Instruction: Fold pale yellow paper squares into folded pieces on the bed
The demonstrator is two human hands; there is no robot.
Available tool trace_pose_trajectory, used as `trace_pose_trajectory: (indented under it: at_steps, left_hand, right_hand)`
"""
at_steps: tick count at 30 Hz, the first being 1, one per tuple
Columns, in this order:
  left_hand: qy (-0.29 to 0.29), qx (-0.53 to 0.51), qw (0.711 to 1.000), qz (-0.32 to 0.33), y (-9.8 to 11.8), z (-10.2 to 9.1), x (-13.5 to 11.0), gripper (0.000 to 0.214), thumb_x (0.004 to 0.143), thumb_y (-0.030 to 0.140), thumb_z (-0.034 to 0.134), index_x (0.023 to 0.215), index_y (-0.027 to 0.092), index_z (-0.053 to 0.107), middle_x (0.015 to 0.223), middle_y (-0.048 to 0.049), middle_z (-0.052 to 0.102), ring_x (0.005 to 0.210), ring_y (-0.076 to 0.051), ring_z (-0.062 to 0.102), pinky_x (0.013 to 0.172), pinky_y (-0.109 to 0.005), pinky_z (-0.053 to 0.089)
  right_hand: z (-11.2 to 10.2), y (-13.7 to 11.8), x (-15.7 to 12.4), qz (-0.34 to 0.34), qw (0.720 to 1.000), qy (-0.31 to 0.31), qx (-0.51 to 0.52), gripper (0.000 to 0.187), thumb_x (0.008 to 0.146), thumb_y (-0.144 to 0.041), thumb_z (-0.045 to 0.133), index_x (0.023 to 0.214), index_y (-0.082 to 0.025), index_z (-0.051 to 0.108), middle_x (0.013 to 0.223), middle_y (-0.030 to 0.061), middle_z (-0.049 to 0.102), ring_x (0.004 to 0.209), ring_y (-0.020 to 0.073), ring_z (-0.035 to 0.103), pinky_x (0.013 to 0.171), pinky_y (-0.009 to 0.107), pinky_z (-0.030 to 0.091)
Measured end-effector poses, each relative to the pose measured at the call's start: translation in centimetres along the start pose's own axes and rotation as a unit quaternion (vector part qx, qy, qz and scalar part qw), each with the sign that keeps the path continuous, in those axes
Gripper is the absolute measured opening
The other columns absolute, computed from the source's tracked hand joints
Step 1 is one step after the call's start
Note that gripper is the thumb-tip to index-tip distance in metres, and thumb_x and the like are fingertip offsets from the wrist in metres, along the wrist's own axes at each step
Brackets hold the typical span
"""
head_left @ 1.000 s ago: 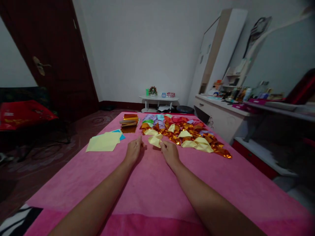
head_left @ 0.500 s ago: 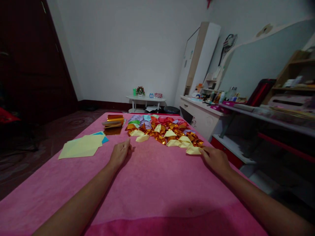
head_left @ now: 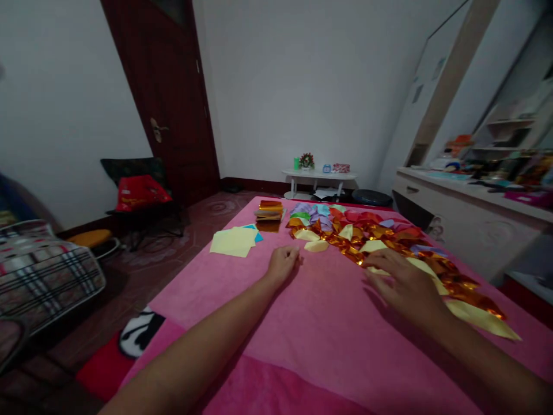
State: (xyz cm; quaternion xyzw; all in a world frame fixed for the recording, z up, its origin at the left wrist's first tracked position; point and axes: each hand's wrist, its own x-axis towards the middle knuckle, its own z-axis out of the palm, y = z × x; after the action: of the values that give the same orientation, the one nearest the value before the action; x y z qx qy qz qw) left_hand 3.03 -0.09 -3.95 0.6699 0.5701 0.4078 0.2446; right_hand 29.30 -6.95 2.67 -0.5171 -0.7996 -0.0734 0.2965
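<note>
My left hand (head_left: 281, 263) rests loosely curled on the pink cloth (head_left: 302, 323), knuckles down, holding nothing I can see. My right hand (head_left: 404, 281) lies with fingers spread over the near edge of a row of folded paper pieces (head_left: 375, 236), gold foil, pale yellow, red and purple. Its fingertips touch a pale yellow piece (head_left: 425, 270). A small yellow folded piece (head_left: 316, 245) lies just beyond my left hand. Flat yellow sheets (head_left: 233, 241) over a blue one lie to the left, with a stack of gold foil sheets (head_left: 268, 211) behind them.
The pink cloth covers a bed that runs away from me. A dark door (head_left: 168, 98) and a chair with a red bag (head_left: 138, 193) stand at the left. A small white table (head_left: 318, 176) is at the far wall, a dresser (head_left: 470, 213) at the right, a plaid bag (head_left: 43, 271) near left.
My right hand left the yellow piece in the middle, swept right along the row, and now lies spread on the folded pieces. My left hand stayed put. The view swung right, then left.
</note>
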Motion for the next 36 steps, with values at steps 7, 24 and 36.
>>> trace_pose_trajectory:
  at_steps: [7, 24, 36]
  left_hand:
    - [-0.033, 0.158, 0.987, -0.020, -0.6, -5.1, 0.1, 0.028, 0.089, 0.036, 0.048, 0.094, 0.016, 0.066, 0.099, -0.0099, 0.066, 0.095, -0.024, 0.060, 0.084, -0.038, 0.048]
    - [-0.063, 0.479, 0.871, -0.087, -4.0, -12.2, 0.2, 0.036, 0.088, 0.033, 0.055, 0.119, 0.014, 0.053, 0.118, -0.0088, 0.055, 0.101, -0.022, 0.058, 0.084, -0.041, 0.051]
    - [-0.157, 0.390, 0.852, 0.312, 7.9, -6.6, -7.9, 0.022, 0.085, 0.034, 0.048, 0.082, 0.017, 0.062, 0.073, -0.0057, 0.066, 0.062, -0.018, 0.061, 0.057, -0.029, 0.043]
  right_hand:
    - [7.0, -7.0, 2.9, -0.064, 0.984, -0.116, 0.120, 0.016, 0.081, -0.021, 0.051, 0.087, -0.021, 0.066, 0.099, 0.0055, 0.059, 0.089, 0.0184, 0.057, 0.080, 0.030, 0.045]
    - [9.7, -7.1, 1.9, -0.102, 0.979, -0.101, 0.146, 0.013, 0.086, -0.017, 0.048, 0.084, -0.020, 0.061, 0.085, 0.0046, 0.058, 0.084, 0.0199, 0.054, 0.078, 0.035, 0.046]
    - [7.6, -6.9, 0.6, -0.177, 0.975, -0.018, 0.129, 0.033, 0.076, -0.005, 0.049, 0.100, -0.022, 0.063, 0.109, 0.0073, 0.061, 0.104, 0.0247, 0.053, 0.083, 0.041, 0.048]
